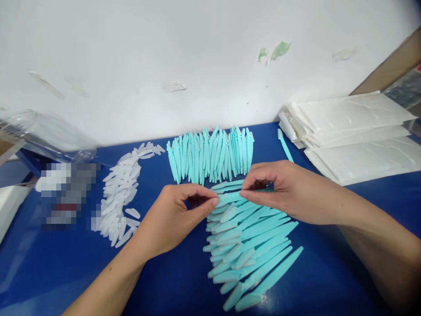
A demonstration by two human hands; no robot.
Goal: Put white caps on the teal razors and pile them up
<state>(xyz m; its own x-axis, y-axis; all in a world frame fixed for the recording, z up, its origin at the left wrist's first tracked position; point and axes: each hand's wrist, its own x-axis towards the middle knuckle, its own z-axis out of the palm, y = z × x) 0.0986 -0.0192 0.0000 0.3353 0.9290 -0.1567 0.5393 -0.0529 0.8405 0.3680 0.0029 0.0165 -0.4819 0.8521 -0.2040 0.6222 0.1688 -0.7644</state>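
The sticks point(261, 234) are turquoise, the table point(164, 281) deep blue.

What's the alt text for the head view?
The left hand and right hand pinch a slim teal tool between them, over a heap of similar tools on a blue table. Beyond lies a row of more teal tools, with small translucent pieces to its left and white packets to its right.
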